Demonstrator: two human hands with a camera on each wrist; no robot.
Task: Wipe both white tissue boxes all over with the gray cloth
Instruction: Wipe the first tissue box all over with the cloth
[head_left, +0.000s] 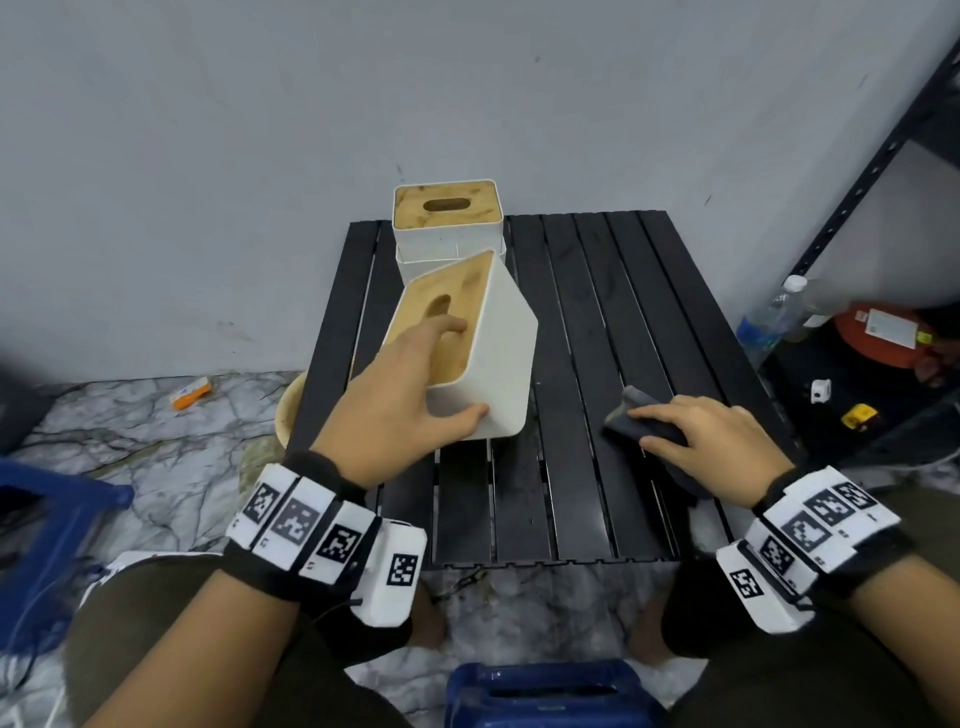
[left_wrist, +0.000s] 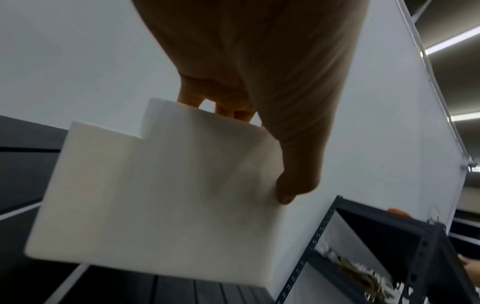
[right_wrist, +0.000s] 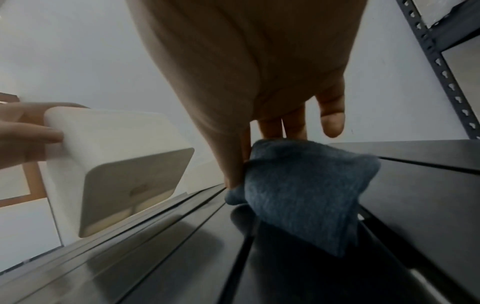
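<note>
Two white tissue boxes with wooden slotted lids are on the black slatted table. The far box stands upright at the back edge. The near box is tilted and lifted off the slats, lid facing left. My left hand grips it, fingers on the lid, thumb on the white side. Its underside shows in the right wrist view. The gray cloth lies bunched on the table to the right. My right hand rests on it, thumb and fingers pinching the cloth.
A gray wall runs close behind the table. A dark metal shelf rack stands at the right, with a water bottle and an orange-red item at its foot. A blue stool is at the left and a blue object near my knees.
</note>
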